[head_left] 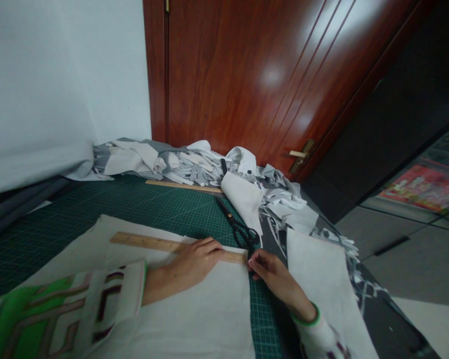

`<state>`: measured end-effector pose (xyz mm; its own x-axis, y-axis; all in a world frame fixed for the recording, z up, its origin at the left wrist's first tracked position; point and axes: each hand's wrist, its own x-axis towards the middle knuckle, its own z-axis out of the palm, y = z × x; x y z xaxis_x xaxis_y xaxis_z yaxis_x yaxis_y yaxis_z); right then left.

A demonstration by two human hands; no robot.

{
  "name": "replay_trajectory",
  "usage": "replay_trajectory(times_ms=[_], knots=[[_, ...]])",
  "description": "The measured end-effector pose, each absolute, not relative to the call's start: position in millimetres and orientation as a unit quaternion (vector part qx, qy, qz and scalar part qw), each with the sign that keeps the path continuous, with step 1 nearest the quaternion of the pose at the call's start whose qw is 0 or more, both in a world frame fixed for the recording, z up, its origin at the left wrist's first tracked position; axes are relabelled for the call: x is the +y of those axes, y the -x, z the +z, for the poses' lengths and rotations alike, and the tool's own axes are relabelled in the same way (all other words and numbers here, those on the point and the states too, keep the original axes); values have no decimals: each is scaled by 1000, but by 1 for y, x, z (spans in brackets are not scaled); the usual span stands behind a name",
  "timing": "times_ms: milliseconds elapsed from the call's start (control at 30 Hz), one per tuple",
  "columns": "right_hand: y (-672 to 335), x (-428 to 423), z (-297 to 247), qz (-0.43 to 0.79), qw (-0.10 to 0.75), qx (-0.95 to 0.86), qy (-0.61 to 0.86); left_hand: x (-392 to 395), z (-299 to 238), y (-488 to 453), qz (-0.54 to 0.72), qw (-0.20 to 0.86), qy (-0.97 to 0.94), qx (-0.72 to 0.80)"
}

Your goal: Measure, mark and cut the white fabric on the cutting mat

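White fabric (194,314) lies spread over a green cutting mat (164,207), with a wooden ruler (145,240) laid across its upper part. Palm down on the ruler, my left hand (194,259) holds it against the cloth, fingers bent together over it. At the ruler's right end, by the fabric's edge, my right hand (267,269) has its thumb and fingers closed in a pinch. What sits between those fingertips is too small to make out. Just beyond the right hand, black scissors (239,227) rest on the mat, partly beside a loose white piece (245,197).
A heap of white and grey fabric scraps (194,167) lines the far edge. Another wooden strip (183,186) lies before it. A long white fabric piece (318,264) lies to the right. Behind are a brown door (239,75) and a dark cabinet (359,129).
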<state>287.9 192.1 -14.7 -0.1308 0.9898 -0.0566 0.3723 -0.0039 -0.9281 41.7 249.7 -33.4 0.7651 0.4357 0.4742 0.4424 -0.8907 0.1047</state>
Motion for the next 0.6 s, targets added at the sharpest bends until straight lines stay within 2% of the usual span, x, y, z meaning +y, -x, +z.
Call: replay_trajectory(times_ms=[167, 367, 600], knots=[[-287, 193, -18, 415, 353, -620, 565, 252, -34, -42, -263, -31, 937, -229], [-276, 190, -10, 216, 347, -701, 585, 251, -27, -43, -243, -49, 942, -226], [-272, 187, -6, 226, 315, -768, 510, 254, -29, -43, -230, -46, 948, -214]])
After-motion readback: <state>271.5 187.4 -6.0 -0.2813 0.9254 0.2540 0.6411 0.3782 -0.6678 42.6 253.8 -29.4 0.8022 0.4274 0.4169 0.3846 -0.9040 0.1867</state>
